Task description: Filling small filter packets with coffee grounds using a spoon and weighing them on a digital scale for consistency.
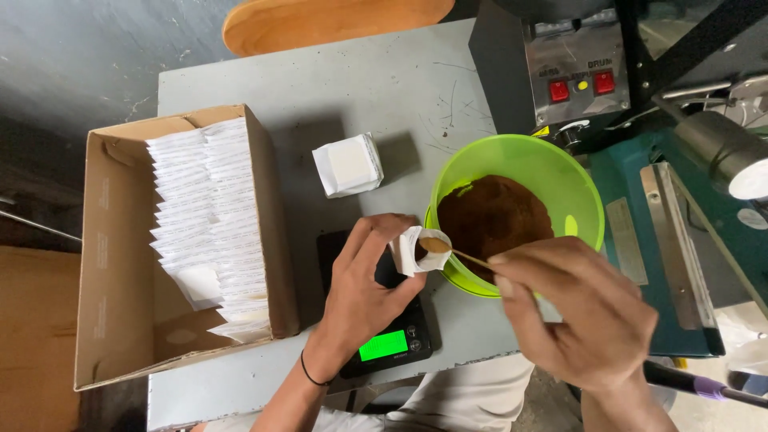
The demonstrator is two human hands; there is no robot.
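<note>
A cardboard box (104, 264) of white sachets is sitting at left; the left hand (364, 292) is pinching an open sachet (410, 250) above the scale (388, 340); the right hand (580, 308), fingers closed on a spoon (448, 250), is tipping brown powder in, near the green bowl (560, 172); filling seems underway, calling for a steady pour.

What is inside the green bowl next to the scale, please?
The green bowl holds a mound of brown powder. The right hand covers the bowl's near rim and whatever lies there.

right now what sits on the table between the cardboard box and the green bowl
In the head view, a small white pouch stands between the cardboard box and the green bowl; nearer, the black scale under the left hand.
</note>
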